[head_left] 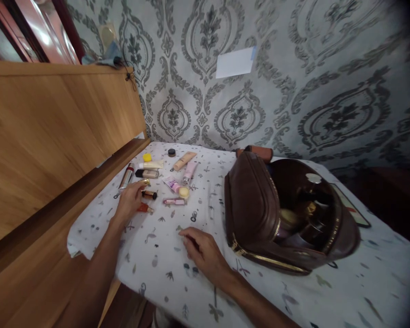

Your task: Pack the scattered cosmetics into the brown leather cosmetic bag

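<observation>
My left hand (131, 200) is over the left group of cosmetics with its fingers bent together. Its fingertips lie between a small gold-capped item (145, 181) and a dark-capped brown tube (150, 195); the hand hides whatever is in its grip. Just below them is a red tube (143, 207). My right hand (205, 255) rests loosely curled above the cloth, holding nothing, with its index finger and thumb apart. Close to the left hand are a silver and dark-red cylinder (126, 176) and a black-capped foundation bottle (147, 174).
A brown leather cosmetic bag (251, 200) stands unzipped on the right, with bottles inside. More cosmetics lie mid-table: a pink tube (189, 173), a beige tube (184, 161), a lip gloss (174, 201) and a round cream pot (183, 192). A wooden panel (61, 123) borders the left side.
</observation>
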